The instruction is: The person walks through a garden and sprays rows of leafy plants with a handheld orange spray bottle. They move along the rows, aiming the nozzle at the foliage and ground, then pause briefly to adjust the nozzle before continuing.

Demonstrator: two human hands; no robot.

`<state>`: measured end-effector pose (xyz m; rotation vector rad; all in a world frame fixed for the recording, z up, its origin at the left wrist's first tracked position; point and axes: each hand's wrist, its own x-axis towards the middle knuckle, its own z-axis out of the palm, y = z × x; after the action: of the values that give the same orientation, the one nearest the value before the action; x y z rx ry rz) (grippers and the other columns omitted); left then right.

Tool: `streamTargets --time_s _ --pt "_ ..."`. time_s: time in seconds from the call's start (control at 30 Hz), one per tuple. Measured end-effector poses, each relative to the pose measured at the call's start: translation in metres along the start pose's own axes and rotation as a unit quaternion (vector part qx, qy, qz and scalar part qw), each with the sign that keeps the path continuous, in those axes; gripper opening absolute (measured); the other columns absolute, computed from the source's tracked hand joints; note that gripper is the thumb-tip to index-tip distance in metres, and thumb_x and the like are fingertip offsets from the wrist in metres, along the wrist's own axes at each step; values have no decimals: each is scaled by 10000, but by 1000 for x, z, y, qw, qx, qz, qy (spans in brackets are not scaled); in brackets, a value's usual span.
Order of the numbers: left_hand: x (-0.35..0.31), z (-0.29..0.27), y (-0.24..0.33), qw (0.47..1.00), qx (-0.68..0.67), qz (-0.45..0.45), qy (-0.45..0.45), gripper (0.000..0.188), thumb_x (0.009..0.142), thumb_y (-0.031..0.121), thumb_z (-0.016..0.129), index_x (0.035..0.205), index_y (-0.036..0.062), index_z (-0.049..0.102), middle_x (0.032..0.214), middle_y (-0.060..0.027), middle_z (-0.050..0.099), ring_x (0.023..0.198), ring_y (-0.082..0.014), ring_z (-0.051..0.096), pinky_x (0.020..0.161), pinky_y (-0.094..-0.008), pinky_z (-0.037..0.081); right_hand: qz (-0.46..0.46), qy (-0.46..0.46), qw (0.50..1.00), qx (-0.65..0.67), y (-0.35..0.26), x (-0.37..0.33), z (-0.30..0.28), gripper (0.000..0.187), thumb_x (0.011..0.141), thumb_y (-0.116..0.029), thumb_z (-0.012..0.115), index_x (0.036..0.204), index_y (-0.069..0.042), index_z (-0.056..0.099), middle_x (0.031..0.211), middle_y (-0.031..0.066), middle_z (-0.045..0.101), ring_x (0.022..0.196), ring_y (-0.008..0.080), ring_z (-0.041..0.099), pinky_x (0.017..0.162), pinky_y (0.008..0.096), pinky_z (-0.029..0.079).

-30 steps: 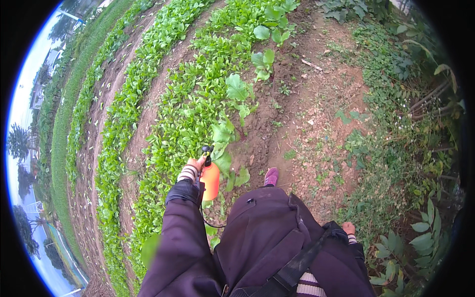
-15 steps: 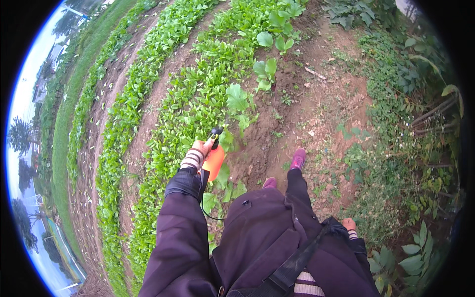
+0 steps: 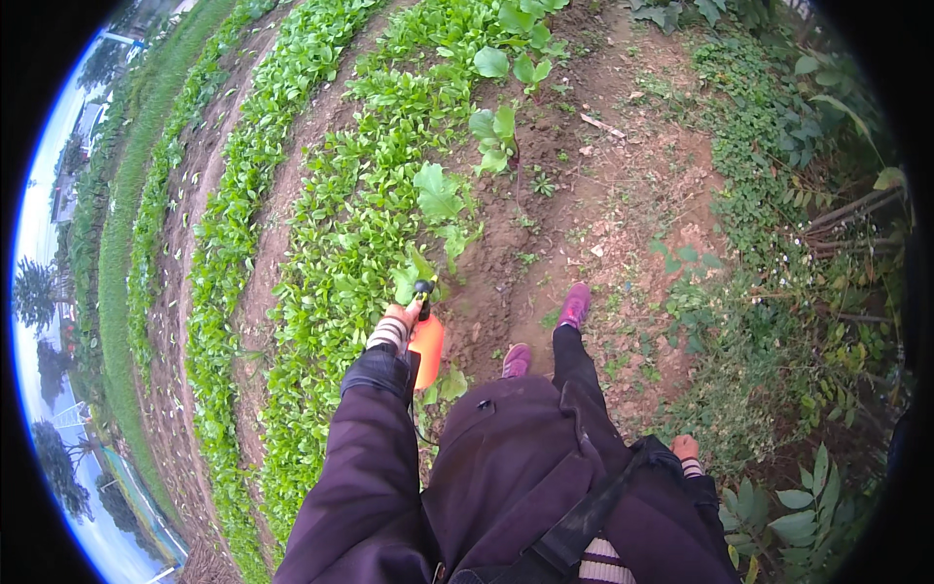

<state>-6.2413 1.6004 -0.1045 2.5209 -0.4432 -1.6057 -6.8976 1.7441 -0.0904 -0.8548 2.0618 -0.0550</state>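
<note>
My left hand (image 3: 402, 313) is stretched out in front, its fingers wrapped round the black grip of an orange tool (image 3: 427, 352) with a rounded black end. The orange part hangs just below the hand, and a thin dark cord runs from it toward my body. What kind of tool it is does not show clearly. Under and beside it grow low leafy green plants (image 3: 360, 209). My right hand (image 3: 686, 448) hangs low by my right side, closed, with nothing visible in it. It is nearest to the weedy growth (image 3: 720, 389) at the right.
Bare soil path (image 3: 545, 243) runs ahead, with my two pink shoes (image 3: 576, 304) on it. Larger broad-leaved plants (image 3: 494, 136) edge the leafy bed. A dry stick (image 3: 603, 126) lies on the path. Dense shrubs and branches (image 3: 846, 214) crowd the right side. More green rows (image 3: 229, 263) stretch away left.
My left foot has come forward and now shows more fully. The left hand with the orange tool has dropped slightly nearer my body. Plants and path have shifted left in view.
</note>
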Motion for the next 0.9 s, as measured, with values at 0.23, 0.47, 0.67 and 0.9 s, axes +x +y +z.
streamTargets --time_s 0.23,0.47,0.67,0.9 --pt "16 16 -4 999 32 11 -15 479 801 447 536 586 21 508 474 -79 494 349 -191 443 347 -325 356 -2 -18 1000 -13 -19 23 -1 122 834 -126 433 766 -41 487 489 85 512 349 150 460 313 294 362" --pt "18 21 87 997 43 65 -4 508 802 479 510 566 29 501 477 -76 494 356 -185 454 363 -308 366 3 -22 999 26 -60 69 -23 122 836 -123 422 770 -41 484 487 84 510 350 147 458 313 293 359" --pt "24 19 170 993 -18 119 -17 465 798 452 536 590 37 506 473 -54 481 342 -168 449 341 -299 354 16 -20 999 43 -94 104 -57 122 837 -120 413 773 -42 481 486 83 509 352 145 456 314 292 357" --pt "34 23 229 988 -39 150 -7 463 796 446 538 575 40 508 475 -67 505 363 -174 462 360 -294 357 28 -9 999 44 -133 130 -96 128 833 -113 403 764 -39 481 490 83 514 357 149 462 329 287 370"
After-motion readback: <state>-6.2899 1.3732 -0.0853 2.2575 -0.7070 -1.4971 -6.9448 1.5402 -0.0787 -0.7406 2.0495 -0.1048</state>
